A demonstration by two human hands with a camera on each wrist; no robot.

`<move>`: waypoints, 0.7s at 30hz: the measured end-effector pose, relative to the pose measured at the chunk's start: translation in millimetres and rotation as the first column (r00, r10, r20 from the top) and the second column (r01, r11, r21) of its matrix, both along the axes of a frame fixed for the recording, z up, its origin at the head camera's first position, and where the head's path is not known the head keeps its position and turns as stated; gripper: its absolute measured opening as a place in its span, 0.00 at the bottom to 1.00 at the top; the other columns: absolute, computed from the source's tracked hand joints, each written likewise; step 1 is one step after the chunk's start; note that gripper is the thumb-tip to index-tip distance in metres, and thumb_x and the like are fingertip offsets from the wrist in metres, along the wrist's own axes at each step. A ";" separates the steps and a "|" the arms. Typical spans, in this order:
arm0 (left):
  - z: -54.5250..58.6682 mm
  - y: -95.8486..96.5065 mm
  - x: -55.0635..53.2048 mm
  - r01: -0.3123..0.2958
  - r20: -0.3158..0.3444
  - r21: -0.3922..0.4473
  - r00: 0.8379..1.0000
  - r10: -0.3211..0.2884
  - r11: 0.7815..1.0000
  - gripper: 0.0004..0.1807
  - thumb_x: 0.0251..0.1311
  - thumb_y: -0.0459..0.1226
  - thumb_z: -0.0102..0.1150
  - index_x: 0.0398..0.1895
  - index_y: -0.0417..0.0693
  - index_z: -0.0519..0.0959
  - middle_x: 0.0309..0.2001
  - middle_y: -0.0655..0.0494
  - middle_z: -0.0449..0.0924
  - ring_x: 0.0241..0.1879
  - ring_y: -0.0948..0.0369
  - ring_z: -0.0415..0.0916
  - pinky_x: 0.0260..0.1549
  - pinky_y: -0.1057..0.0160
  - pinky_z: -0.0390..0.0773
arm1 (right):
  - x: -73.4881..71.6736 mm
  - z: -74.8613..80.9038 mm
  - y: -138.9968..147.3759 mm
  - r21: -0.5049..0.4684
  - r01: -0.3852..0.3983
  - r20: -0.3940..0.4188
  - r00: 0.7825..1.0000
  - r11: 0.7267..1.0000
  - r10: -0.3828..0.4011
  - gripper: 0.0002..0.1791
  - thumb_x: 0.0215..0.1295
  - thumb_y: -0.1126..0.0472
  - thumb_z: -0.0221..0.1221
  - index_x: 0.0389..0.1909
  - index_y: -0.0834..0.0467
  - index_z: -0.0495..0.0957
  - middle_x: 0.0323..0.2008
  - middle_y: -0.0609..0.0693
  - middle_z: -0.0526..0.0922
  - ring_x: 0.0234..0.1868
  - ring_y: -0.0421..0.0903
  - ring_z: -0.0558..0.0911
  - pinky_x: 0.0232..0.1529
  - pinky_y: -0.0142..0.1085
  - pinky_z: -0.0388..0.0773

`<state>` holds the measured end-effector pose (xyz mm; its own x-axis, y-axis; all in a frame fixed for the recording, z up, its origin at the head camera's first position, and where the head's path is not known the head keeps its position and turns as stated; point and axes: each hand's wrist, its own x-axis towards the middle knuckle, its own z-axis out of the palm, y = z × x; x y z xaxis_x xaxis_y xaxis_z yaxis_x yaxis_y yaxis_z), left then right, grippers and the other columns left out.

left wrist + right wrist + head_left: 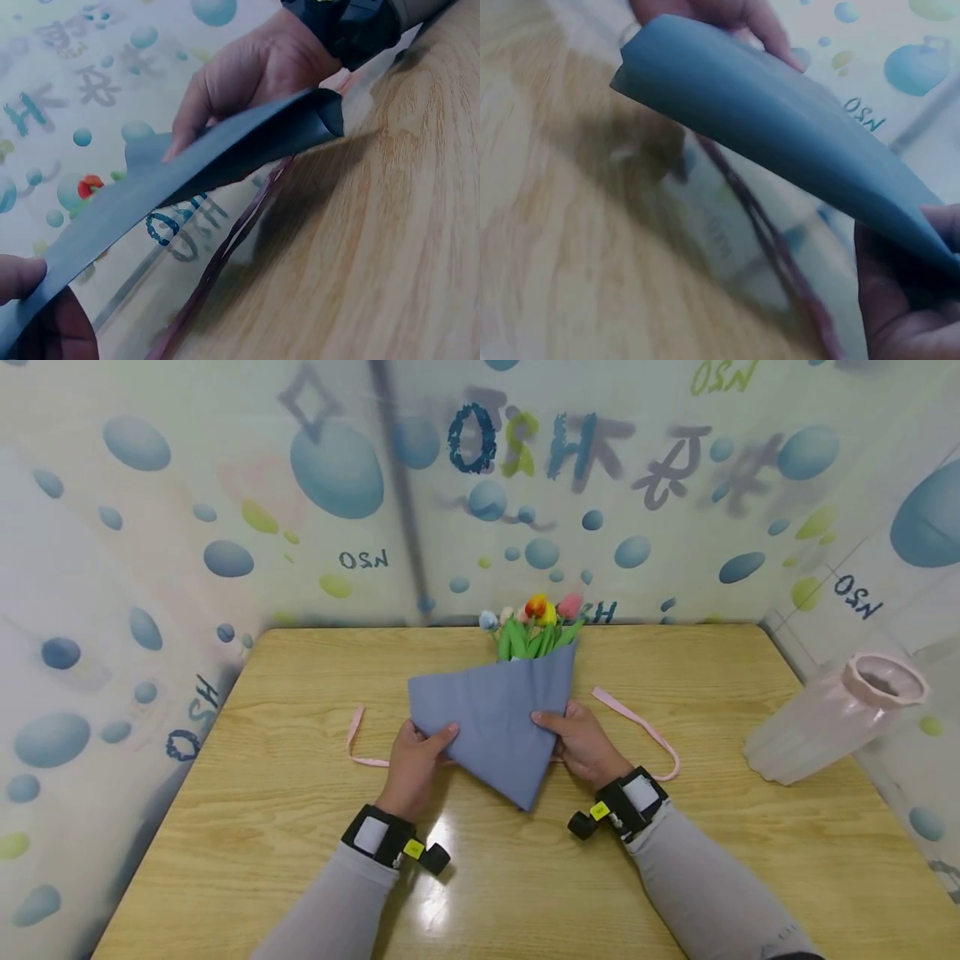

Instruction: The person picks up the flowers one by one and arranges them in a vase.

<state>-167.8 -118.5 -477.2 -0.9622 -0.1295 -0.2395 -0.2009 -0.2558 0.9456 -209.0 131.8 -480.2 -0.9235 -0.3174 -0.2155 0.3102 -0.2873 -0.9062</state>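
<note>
A blue-grey sheet of wrapping paper (487,702) is folded around a bunch of artificial tulips (536,618). Their coloured heads and green leaves stick out at the top, while the stems are hidden inside. My left hand (414,768) pinches the paper's left edge, thumb on top and fingers underneath. On the right side my right hand (588,745) grips it the same way. Both wrist views show the wrapping paper (127,199) held above the tabletop, its pointed lower end toward me. Beneath it runs a pink ribbon (637,720), its ends spread out to both sides.
A pale pink ceramic vase (810,718) stands at the right of the wooden table (300,693). Behind the table hangs a light backdrop (450,527) with blue and green dots and lettering. Each wrist wears a black strap with a small camera.
</note>
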 end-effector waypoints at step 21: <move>0.5 10.5 10.5 0.108 -0.036 -0.082 0.993 -0.112 0.991 0.27 0.64 0.37 0.70 0.64 0.36 0.75 0.60 0.45 0.81 0.57 0.59 0.79 0.60 0.61 0.77 | -2.3 -0.5 -13.1 0.204 -0.044 0.042 0.998 0.978 0.036 0.30 0.76 0.65 0.58 0.75 0.61 0.63 0.65 0.58 0.79 0.52 0.42 0.86 0.50 0.38 0.85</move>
<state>-157.3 -108.0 -476.7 -0.9803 -0.0396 -0.1937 -0.1853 -0.1577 0.9700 -211.3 118.7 -480.7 -0.9009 -0.2995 -0.3142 0.3528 -0.0833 -0.9320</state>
